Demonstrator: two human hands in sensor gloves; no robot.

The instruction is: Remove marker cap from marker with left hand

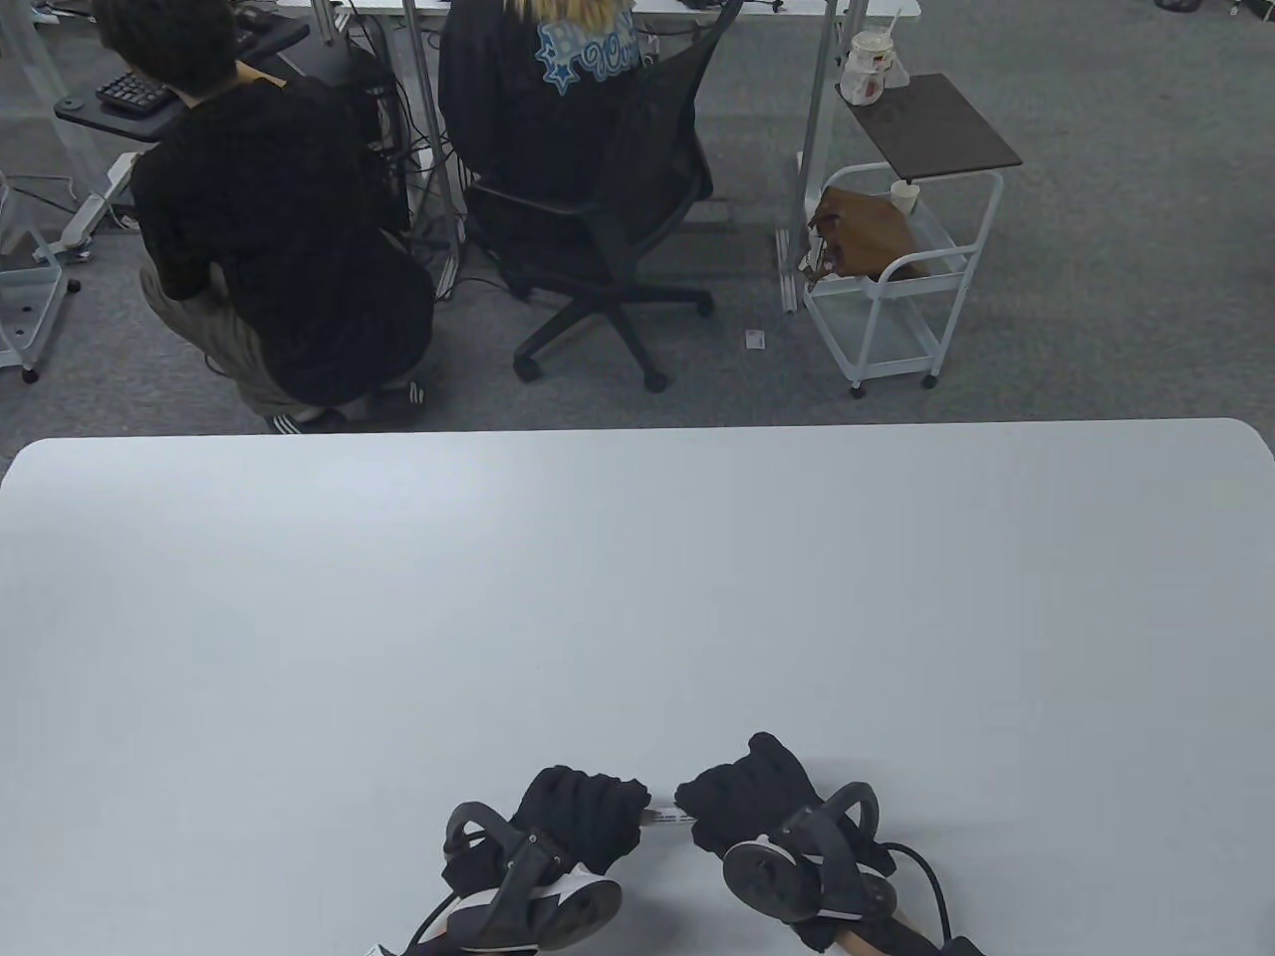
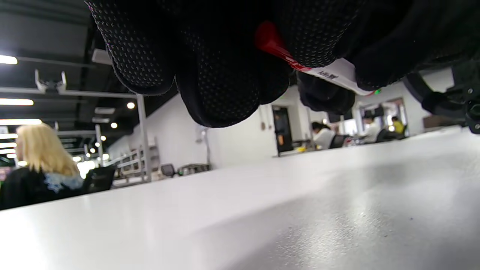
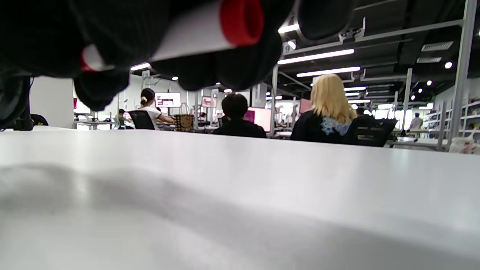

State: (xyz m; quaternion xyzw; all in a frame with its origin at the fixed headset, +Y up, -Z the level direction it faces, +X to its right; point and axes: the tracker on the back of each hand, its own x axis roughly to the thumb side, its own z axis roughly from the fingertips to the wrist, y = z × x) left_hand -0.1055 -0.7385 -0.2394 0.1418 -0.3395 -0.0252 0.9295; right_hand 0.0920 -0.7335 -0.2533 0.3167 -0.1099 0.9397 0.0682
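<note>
A white marker (image 1: 665, 817) with red ends is held level just above the table, between my two hands at the near edge. My left hand (image 1: 583, 817) grips its red cap (image 2: 270, 42), which sits among my fingers in the left wrist view. My right hand (image 1: 747, 797) grips the white barrel (image 3: 187, 37); the barrel's red rear end (image 3: 240, 20) sticks out past that hand's fingers. The labelled barrel (image 2: 333, 75) runs straight out of the cap, and the two look joined. The hands are a short gap apart.
The white table (image 1: 637, 597) stretches away from the hands with nothing else on it in view. Beyond its far edge are two seated people, an office chair (image 1: 608, 229) and a white cart (image 1: 896, 269).
</note>
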